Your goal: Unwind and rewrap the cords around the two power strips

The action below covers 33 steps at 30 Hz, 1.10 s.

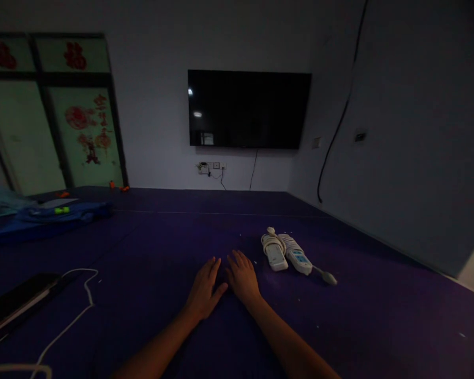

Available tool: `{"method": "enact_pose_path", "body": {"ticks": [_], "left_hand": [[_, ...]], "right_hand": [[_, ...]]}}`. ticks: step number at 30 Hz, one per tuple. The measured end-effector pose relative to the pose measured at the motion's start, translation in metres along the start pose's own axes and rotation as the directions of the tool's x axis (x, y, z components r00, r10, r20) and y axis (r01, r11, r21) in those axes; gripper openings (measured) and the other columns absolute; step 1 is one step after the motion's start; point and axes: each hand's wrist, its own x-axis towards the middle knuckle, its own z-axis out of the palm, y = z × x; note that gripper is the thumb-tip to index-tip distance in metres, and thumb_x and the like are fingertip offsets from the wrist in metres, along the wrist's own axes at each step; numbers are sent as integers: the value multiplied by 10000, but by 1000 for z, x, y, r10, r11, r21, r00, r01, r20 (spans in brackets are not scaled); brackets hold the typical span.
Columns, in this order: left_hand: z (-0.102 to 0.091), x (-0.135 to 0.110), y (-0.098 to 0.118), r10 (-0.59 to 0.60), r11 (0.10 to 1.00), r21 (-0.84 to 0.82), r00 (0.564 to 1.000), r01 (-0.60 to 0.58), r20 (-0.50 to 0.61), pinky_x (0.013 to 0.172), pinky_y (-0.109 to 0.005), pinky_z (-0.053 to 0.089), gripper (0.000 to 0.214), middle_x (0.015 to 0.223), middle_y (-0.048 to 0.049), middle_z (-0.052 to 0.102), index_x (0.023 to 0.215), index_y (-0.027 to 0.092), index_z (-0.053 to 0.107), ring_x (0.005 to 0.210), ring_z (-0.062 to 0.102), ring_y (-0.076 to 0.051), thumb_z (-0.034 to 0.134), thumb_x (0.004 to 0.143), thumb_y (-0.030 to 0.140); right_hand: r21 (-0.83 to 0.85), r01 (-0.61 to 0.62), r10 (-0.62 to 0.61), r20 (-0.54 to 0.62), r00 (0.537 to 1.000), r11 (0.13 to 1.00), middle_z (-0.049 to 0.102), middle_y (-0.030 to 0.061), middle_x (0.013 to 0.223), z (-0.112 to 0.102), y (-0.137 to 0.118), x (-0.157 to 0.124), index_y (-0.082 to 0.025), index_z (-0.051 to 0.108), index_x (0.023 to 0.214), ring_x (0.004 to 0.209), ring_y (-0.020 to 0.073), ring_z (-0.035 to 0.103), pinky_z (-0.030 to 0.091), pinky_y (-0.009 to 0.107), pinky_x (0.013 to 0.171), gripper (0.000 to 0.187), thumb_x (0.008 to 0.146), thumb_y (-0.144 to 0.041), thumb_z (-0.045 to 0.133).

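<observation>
- Head view, dim light; clock centred on right hand (242, 276), 12 toward TV (248, 109).
- Right hand: palm down, opened out, fingers slightly parted, aimed between 11 and 12; nothing held.
- Left hand (205, 289): at 8 to 9 o'clock, just beside right hand; palm down, opened out, fingers aimed between 12 and 1, thumb splayed toward 1; nothing held. Too dark to tell how firmly either palm meets purple surface (174, 242).
- Near power strip (277, 258): white, at 2 o'clock, near right hand but apart; cord wound round far end.
- Blue-socketed power strip (300, 259): just past first one, also about 2 o'clock, lying alongside, cord wound too; pale plug (329, 278) trailing out to 3 o'clock.
- Dark flat object (18, 295): at 9 o'clock, well apart from hands, cut by frame edge; white cable (91, 302) looping beside it, nearer to left hand.
- Blue cloth (43, 223): crumpled, between 9 and 10, small bright green item (62, 210) on top.
- Wall sockets (216, 165): just short of 12, below TV. Black cable (343, 116) down wall at 1.
</observation>
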Motion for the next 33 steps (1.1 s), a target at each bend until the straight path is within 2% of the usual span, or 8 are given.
{"method": "enact_pose_path", "body": {"ticks": [6,14,17,22,26,29,31,33], "left_hand": [[4,-1,-1,-53,998,22,998,53,-32,1063,-472,308,675,1462,-164,328,1451,176,196,1352,292,-268,336,891,525],[10,2,0,-131,991,-39,978,126,-165,1067,-523,272,638,1472,-155,312,1446,188,210,1365,259,-280,360,898,478],[14,11,0,-186,976,-155,951,151,-245,1075,-501,277,593,1461,-134,343,1439,193,227,1360,277,-253,332,913,446],[20,30,-4,-337,906,-371,877,204,-342,1043,-488,328,517,1364,-153,464,1353,162,380,1279,406,-250,309,919,435],[17,36,-5,-350,886,-432,852,167,-389,1018,-468,358,486,1255,-145,554,1270,161,473,1190,492,-246,325,908,449],[14,35,-3,-310,893,-431,871,129,-382,998,-459,379,477,1216,-132,577,1250,168,492,1155,516,-239,343,901,456],[14,35,-2,-297,895,-430,880,120,-371,983,-461,391,475,1206,-128,581,1250,172,490,1142,523,-238,350,898,459],[14,35,-1,-305,889,-440,880,125,-365,967,-465,402,471,1174,-125,595,1248,177,490,1116,538,-238,353,897,460]], "right_hand": [[6,-60,60,-10,998,998,543,124,1280,12,5,-2,-153,592,1197,1260,264,406,365,401,989,349,923,-243,396],[17,-133,133,-28,991,991,579,135,1223,17,11,-1,-145,594,1181,1206,255,464,397,405,969,350,920,-227,374],[32,-151,151,-21,988,988,586,138,1203,16,12,0,-135,594,1173,1195,256,472,407,407,961,345,915,-226,384],[85,-156,157,-11,988,984,605,128,1165,13,10,0,-140,599,1153,1153,237,497,414,394,958,328,908,-224,396],[96,-68,78,-111,991,993,587,114,1200,5,13,-2,-153,595,1157,1158,221,483,392,385,980,333,908,-212,382],[65,-128,142,-293,946,990,518,114,1291,-7,27,3,-163,570,1192,1206,223,436,363,399,996,355,916,-218,353],[43,-281,274,-402,874,959,459,126,1346,-17,43,9,-158,545,1222,1250,255,386,335,435,1007,373,914,-259,361],[21,-441,409,-416,812,897,400,145,1388,-26,61,18,-154,507,1267,1275,305,345,315,468,1004,423,890,-323,416]]}}
